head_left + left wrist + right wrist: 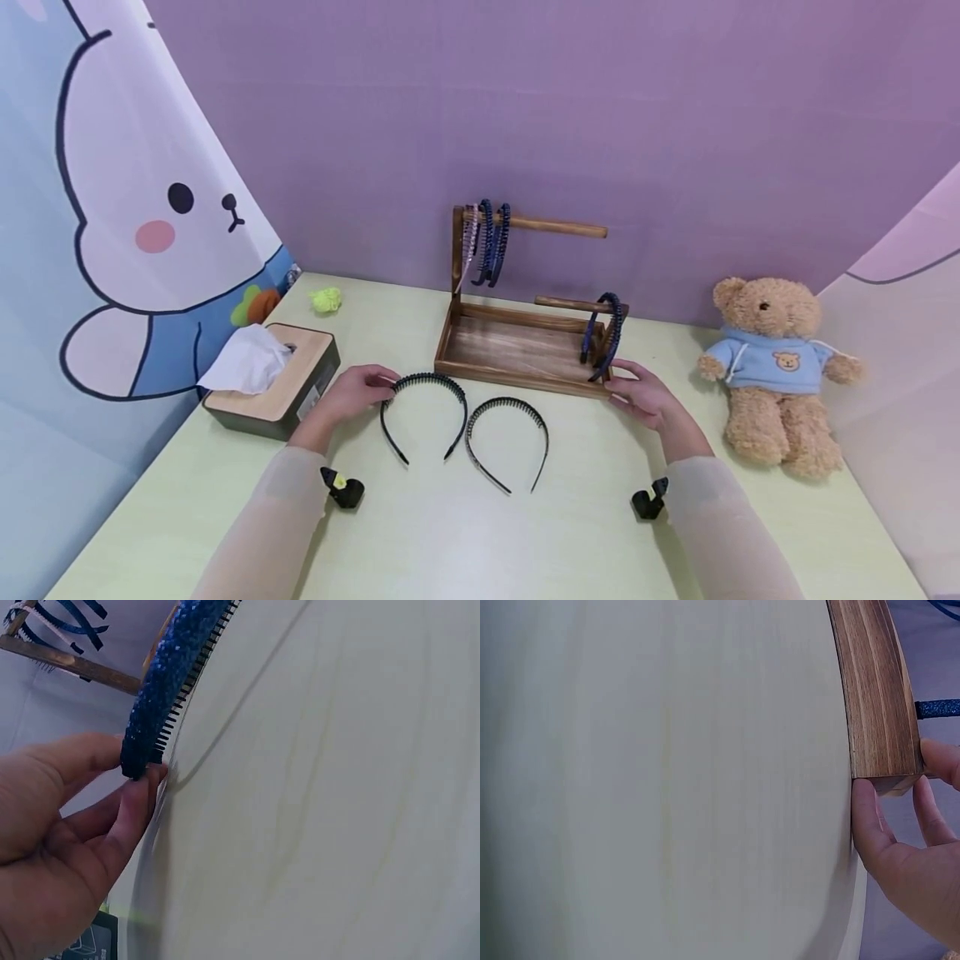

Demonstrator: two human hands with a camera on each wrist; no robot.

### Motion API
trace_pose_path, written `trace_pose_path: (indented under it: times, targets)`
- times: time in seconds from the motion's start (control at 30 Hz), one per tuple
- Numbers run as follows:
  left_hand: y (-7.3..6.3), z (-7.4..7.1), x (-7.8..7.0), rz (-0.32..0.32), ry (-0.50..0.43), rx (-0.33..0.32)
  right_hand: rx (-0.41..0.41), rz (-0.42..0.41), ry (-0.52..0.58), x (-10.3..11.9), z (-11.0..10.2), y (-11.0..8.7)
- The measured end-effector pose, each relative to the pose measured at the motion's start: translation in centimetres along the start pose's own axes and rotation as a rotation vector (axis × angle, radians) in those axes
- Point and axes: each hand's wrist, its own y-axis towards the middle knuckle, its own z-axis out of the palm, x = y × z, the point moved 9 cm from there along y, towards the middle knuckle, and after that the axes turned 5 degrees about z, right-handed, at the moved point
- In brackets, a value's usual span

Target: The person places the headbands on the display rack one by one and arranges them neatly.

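My left hand [358, 390] pinches the left side of a dark blue headband [429, 377] lying on the table. Close up in the left wrist view, thumb and fingertips meet at the glittery blue band [169, 682] with its row of black teeth. To the right lies a second, dark toothed headband [507, 402], untouched. At the wooden rack [517, 380], my right hand [643, 395] holds the front right corner. In the right wrist view, thumb and fingers span the end of the brown wood [881, 697]. A blue headband [615, 333] hangs on the rack's lower bar beside that hand.
Several headbands [491, 242], blue and pale pink, hang on the rack's upper bar [558, 226]. A tissue box [315, 367] stands left of my left hand, with a yellow-green crumpled thing [326, 300] behind it. A teddy bear [772, 375] sits at the right.
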Motion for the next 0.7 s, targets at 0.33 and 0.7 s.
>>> trace_pose_path:
  times: [0.33, 0.7]
  targets:
    - [-0.3, -0.3, -1.0, 0.057, -0.108, 0.023, -0.003, -0.003, -0.003, -0.1, -0.1, 0.0]
    - [-0.3, -0.3, -1.7, 0.034, -0.305, 0.054, -0.013, -0.003, -0.025, -0.1, -0.2, 0.2]
